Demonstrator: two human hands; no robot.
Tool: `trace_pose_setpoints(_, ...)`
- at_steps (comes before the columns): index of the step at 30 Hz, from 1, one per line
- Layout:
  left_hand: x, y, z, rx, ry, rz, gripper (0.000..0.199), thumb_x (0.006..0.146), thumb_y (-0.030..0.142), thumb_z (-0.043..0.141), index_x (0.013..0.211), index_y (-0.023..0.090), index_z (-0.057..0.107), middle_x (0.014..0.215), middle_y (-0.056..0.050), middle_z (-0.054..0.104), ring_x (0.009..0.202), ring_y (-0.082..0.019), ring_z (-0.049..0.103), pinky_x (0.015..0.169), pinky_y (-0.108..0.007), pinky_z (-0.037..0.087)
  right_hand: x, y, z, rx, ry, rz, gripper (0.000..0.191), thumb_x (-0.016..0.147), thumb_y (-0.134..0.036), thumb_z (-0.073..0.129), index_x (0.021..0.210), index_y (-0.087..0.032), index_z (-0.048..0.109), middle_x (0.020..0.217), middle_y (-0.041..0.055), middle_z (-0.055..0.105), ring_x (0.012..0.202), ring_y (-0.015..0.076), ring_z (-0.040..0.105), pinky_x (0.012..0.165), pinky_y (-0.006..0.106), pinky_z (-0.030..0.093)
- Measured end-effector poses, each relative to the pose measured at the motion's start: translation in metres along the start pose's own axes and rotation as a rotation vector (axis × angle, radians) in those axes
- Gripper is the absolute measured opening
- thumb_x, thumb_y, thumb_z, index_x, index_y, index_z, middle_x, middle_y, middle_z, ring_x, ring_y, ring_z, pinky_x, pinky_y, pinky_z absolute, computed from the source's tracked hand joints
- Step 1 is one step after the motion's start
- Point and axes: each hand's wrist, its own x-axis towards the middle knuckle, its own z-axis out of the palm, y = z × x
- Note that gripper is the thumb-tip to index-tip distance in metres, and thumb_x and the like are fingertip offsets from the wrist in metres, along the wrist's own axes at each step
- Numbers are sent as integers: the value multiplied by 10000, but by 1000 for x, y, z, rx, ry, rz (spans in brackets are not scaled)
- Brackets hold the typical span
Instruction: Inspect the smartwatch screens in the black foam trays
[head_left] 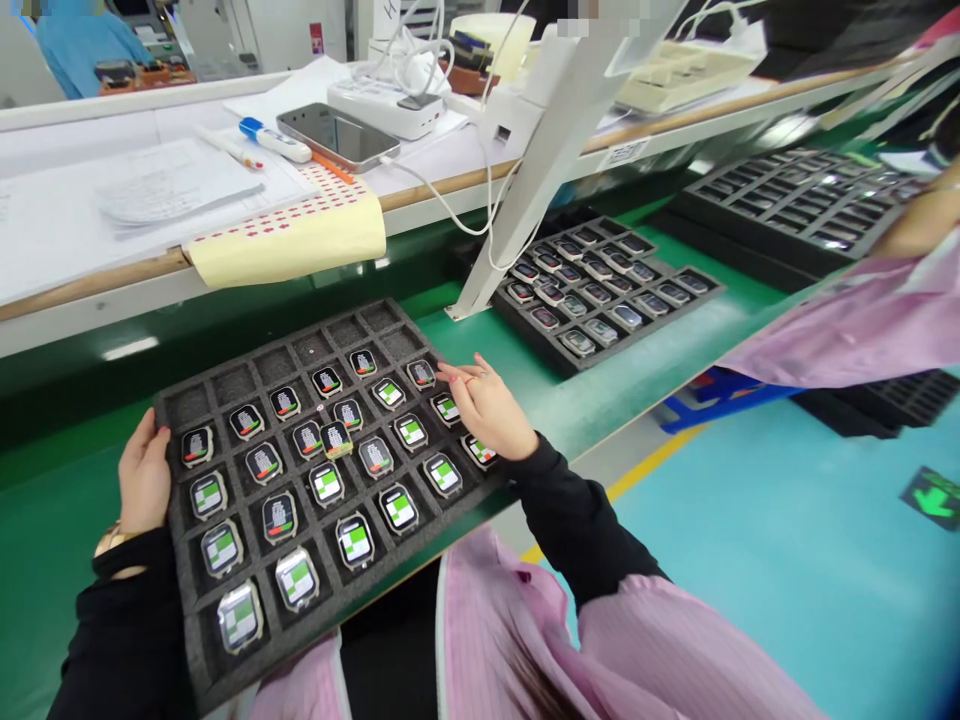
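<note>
Black tray [232,385]; right of L hand [144,480]; under R hand [487,408]

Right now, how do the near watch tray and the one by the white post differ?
The left hand grips the near tray; no hand touches the post-side tray. Many of the near tray's screens show green and white; the post-side tray's look mostly dark. Both are dark, pocketed trays.
</note>
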Motion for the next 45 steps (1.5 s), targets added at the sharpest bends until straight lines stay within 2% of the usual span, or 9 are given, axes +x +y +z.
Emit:
trace_pose_setpoints(4, -2, 2, 1, -3, 10, 0, 531, 859, 201, 625, 1385, 134, 590, 1435, -97, 587, 1345, -251, 533, 1212, -407, 320, 9, 9, -5, 31, 40, 66, 547, 1079, -309, 253, 968, -149, 764, 1164, 132, 724, 1031, 297, 703, 1042, 546, 487)
trace_pose_setpoints(10, -3, 4, 2, -11, 14, -1, 519, 846, 196, 625, 1363, 146, 613, 1405, -93, 614, 1314, -245, 562, 1198, -404, 342, 9, 1, 2, 9, -23, -66, 508, 1065, -255, 260, 1121, -139, 751, 1138, 104, 736, 1224, 295, 605, 1212, 646, 232)
trace_pose_setpoints(13, -3, 5, 2, -11, 10, 0, 512, 846, 185, 625, 1357, 149, 618, 1404, -99, 614, 1320, -249, 558, 1201, -408, 338, 5, 1, 7, -23, -64, -68, 528, 1060, -251, 251, 1115, -104, 755, 1097, 127, 744, 1246, 323, 590, 1200, 692, 210)
trace_pose_setpoints(17, -4, 6, 2, -15, 12, -4, 519, 852, 174, 621, 1369, 134, 605, 1414, -115, 603, 1321, -257, 557, 1201, -419, 338, 5, 1, 3, 7, -56, -55, 513, 1066, -253, 249, 1192, -130, 731, 1185, 103, 719, 1281, 311, 566, 1204, 703, 190)
trace_pose_setpoints(23, -2, 0, 1, -18, 7, 7, 505, 874, 192, 606, 1374, 119, 596, 1440, -114, 581, 1348, -242, 529, 1212, -398, 320, 7, -30, -4, 111, -121, -155, 470, 1071, -232, 270, 1248, -175, 702, 1217, 74, 709, 1283, 277, 570, 1228, 657, 196)
trace_pose_setpoints(31, 7, -16, -5, -35, -45, 47, 494, 890, 225, 603, 1376, 140, 597, 1451, -97, 573, 1345, -235, 532, 1198, -377, 345, 7, -75, 20, 189, -304, -363, 447, 1075, -210, 281, 1289, -106, 660, 1269, 113, 680, 1346, 297, 516, 1235, 633, 212)
trace_pose_setpoints(38, 6, -17, -5, -26, -34, 66, 483, 864, 239, 620, 1342, 175, 634, 1438, -77, 587, 1358, -232, 521, 1207, -381, 332, 6, -86, 32, 228, -204, -375, 450, 1079, -199, 272, 1322, -116, 641, 1327, 113, 647, 1391, 284, 464, 1237, 637, 207)
trace_pose_setpoints(42, 7, -21, -6, -27, -76, 88, 529, 851, 290, 611, 1370, 189, 610, 1448, -81, 579, 1372, -229, 506, 1202, -360, 330, 3, -86, 38, 131, -295, -409, 441, 1064, -181, 298, 1270, -50, 666, 1275, 151, 671, 1396, 344, 446, 1211, 682, 224)
trace_pose_setpoints(45, 9, -24, -7, -16, -78, 83, 556, 848, 306, 606, 1387, 166, 593, 1467, -109, 557, 1388, -234, 487, 1205, -345, 313, 4, -87, 38, 100, -297, -399, 436, 1068, -179, 300, 1272, -78, 672, 1290, 135, 665, 1392, 339, 452, 1214, 676, 225)
